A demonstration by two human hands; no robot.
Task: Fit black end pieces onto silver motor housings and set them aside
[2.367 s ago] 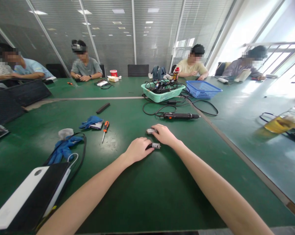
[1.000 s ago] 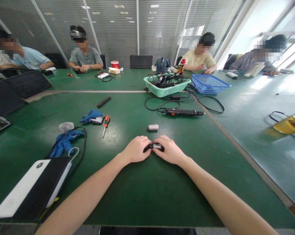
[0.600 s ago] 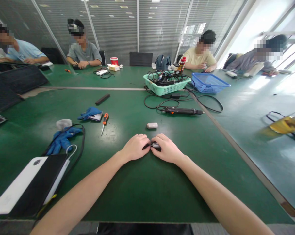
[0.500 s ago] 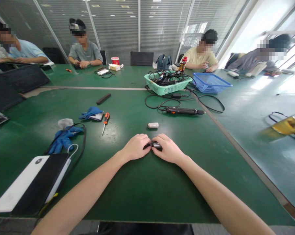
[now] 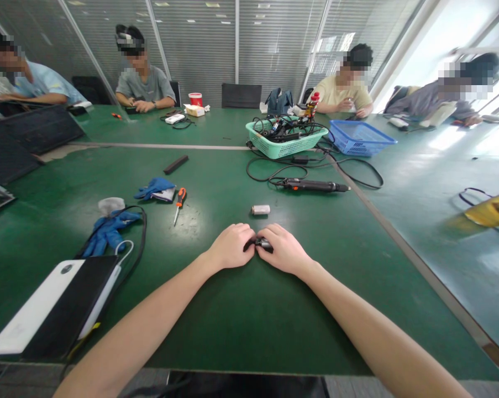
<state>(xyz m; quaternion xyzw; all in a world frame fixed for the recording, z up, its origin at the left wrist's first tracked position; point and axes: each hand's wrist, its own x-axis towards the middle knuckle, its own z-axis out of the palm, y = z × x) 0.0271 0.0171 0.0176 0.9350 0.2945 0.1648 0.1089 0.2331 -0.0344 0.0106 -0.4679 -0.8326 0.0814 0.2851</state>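
Note:
Close together on the green table (image 5: 241, 326), my left hand (image 5: 232, 246) and my right hand (image 5: 284, 249) are both closed on a small black-and-silver electric motor (image 5: 266, 244). My left fingers wrap its black end; my right thumb and fingers grip the silver end. Much of it is hidden behind the fingers. Just beyond my hands a short silver cylinder (image 5: 261, 210), also motor-like, lies on its side, touched by neither hand.
An orange-handled screwdriver (image 5: 179, 205), blue gloves (image 5: 108, 232) and a black-and-white power bank (image 5: 54, 307) lie to the left. Farther off are a black electric screwdriver (image 5: 315, 186), a green basket (image 5: 280, 148) of cables and a blue basket (image 5: 361, 141). Several people sit around the table.
My right hand has let go of the silver cylinder, leaving it on the table, and has joined my left hand on the motor. Over the last second both hands stay nearly still there.

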